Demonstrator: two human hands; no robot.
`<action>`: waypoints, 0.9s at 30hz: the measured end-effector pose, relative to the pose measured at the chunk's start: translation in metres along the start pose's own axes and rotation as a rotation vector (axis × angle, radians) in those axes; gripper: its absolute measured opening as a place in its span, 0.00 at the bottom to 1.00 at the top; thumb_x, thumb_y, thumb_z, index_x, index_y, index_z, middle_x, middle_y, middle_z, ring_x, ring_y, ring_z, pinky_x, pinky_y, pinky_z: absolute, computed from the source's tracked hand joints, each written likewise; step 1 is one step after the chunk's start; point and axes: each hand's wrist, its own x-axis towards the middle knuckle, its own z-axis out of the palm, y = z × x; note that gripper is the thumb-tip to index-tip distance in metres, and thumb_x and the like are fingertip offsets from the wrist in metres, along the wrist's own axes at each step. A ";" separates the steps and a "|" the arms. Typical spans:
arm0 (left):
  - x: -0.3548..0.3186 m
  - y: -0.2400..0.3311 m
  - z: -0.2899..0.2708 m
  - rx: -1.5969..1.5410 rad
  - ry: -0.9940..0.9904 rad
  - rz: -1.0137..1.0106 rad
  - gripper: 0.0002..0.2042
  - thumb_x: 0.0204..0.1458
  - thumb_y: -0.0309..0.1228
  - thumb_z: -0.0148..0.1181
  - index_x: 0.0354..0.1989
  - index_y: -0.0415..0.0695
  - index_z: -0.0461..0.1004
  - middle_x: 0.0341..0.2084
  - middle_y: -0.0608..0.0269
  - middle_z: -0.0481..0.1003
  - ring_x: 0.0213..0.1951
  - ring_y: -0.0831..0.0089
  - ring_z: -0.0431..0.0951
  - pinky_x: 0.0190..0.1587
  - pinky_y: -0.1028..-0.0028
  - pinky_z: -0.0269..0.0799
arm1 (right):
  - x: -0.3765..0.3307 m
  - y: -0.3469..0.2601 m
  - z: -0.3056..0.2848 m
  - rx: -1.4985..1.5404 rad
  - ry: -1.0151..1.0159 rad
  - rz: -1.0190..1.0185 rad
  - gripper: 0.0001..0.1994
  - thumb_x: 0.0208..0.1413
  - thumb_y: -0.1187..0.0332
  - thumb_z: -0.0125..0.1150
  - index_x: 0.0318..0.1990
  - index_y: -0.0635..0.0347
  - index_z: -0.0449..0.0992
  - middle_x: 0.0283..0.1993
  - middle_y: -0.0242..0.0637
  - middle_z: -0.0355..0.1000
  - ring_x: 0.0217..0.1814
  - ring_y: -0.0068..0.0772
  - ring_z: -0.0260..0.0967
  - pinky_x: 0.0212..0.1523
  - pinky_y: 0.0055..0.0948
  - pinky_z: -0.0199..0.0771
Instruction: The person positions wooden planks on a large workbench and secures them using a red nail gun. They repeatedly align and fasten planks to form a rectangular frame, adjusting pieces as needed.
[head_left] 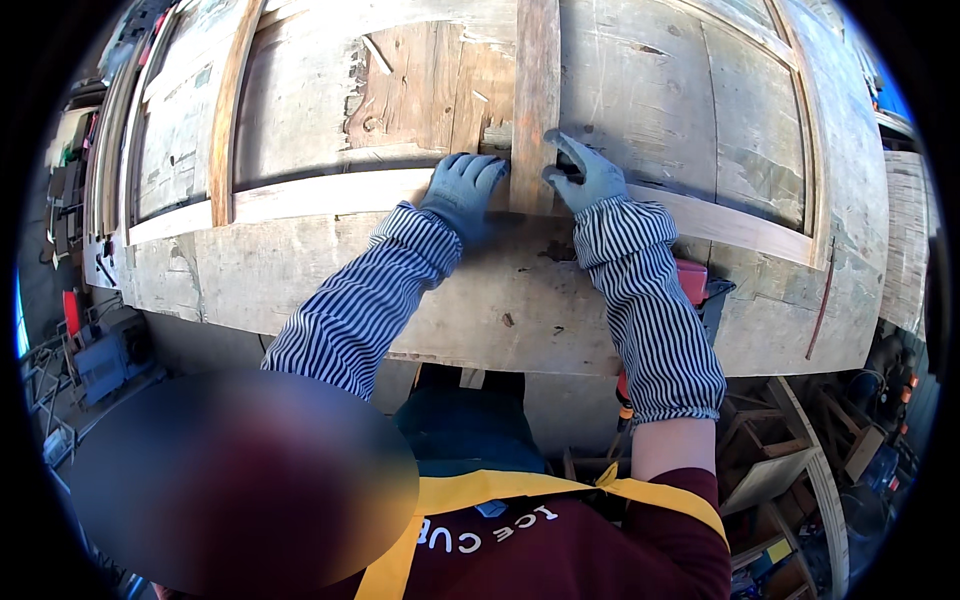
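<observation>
My left hand (463, 192), in a grey-blue work glove, curls over the pale front rail (330, 194) of a wooden frame, just left of its middle slat (535, 95). The fingers lie close together, with the fingertips partly hidden. At the slat's right edge is my right hand (592, 176), gloved alike. Its thumb and forefinger stand apart in a C shape, their tips against the slat where it meets the rail. Whether anything small lies between them I cannot make out. The frame rests flat on a worn plywood worktable (470, 290).
Behind my right forearm a red and black tool (692, 285) lies on the worktable. A thin reddish strip (822, 310) is farther right. Wood slivers (377, 55) lie within the frame. Stacked wooden parts (790, 470) stand below right, and a grey machine (105, 350) is at the left.
</observation>
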 end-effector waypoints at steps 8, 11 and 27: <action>0.002 0.008 -0.009 -0.003 -0.067 -0.048 0.39 0.42 0.59 0.62 0.57 0.43 0.65 0.55 0.54 0.67 0.58 0.59 0.64 0.64 0.58 0.54 | 0.000 0.005 0.004 0.119 -0.011 0.041 0.27 0.53 0.63 0.64 0.62 0.43 0.65 0.56 0.39 0.71 0.57 0.35 0.71 0.59 0.34 0.68; 0.002 0.006 -0.005 -0.016 -0.020 -0.055 0.39 0.41 0.58 0.65 0.56 0.43 0.66 0.55 0.53 0.67 0.59 0.58 0.65 0.64 0.58 0.54 | 0.003 0.005 0.005 0.142 0.003 0.024 0.29 0.51 0.71 0.65 0.62 0.47 0.65 0.58 0.43 0.70 0.56 0.36 0.72 0.56 0.32 0.72; 0.002 0.004 -0.003 -0.117 0.038 -0.007 0.36 0.44 0.55 0.64 0.56 0.42 0.66 0.53 0.53 0.68 0.56 0.56 0.66 0.63 0.57 0.55 | -0.036 -0.005 0.000 -0.322 0.053 -0.222 0.39 0.43 0.51 0.70 0.63 0.56 0.62 0.60 0.42 0.66 0.65 0.44 0.59 0.69 0.49 0.43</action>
